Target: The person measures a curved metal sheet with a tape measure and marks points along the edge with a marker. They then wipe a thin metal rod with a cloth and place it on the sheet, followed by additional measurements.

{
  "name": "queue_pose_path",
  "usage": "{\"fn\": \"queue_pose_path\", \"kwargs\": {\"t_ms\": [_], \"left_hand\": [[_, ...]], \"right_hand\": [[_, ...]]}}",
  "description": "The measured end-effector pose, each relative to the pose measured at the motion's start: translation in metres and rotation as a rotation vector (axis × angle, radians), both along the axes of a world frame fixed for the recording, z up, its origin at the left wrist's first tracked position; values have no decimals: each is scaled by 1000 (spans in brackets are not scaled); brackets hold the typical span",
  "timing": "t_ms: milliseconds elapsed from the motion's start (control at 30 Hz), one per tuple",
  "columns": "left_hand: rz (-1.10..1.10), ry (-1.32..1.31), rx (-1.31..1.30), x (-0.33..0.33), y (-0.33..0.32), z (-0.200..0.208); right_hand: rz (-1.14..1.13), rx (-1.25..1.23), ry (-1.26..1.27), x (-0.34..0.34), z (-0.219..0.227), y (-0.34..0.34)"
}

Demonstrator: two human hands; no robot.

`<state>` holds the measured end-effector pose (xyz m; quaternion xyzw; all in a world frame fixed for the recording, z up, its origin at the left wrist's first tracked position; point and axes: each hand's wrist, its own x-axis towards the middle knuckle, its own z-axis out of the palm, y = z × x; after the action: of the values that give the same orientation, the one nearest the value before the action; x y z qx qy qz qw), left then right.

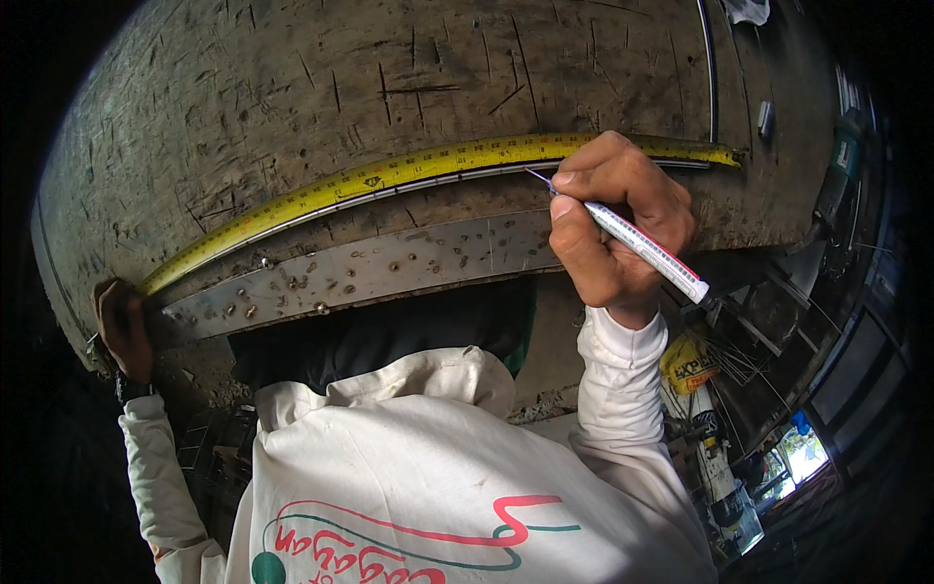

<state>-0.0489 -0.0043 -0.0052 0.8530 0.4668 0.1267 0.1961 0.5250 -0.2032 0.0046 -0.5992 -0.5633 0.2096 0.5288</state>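
A yellow tape measure (389, 173) is stretched across the worn table, its blade lying along a thin metal rod (457, 177). At the blade's left end my left hand (124, 326) is closed on the tape, the fingers dark and partly in shadow. My right hand (628, 214) pinches a white and red paint marker (647, 248) close to its thin tip. That tip points up and left, at or just above the rod beside the tape's lower edge; contact cannot be made out. The heel of my right hand is over the table's near edge.
A spattered flat metal strip (360, 268) runs along the near edge of the scratched table (292, 88). Another rod (708, 68) and a small metal piece (766, 117) lie at the right. Beyond is a green angle grinder (848, 146); a yellow bag (689, 360) sits lower right.
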Motion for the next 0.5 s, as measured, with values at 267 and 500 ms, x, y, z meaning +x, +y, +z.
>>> {"fn": "queue_pose_path", "kwargs": {"t_ms": [267, 500], "left_hand": [[-44, 37, 50, 9, 1, 5], [-66, 51, 72, 8, 3, 3]], "right_hand": [[-3, 4, -13, -2, 0, 2], [27, 6, 183, 4, -2, -7]]}}
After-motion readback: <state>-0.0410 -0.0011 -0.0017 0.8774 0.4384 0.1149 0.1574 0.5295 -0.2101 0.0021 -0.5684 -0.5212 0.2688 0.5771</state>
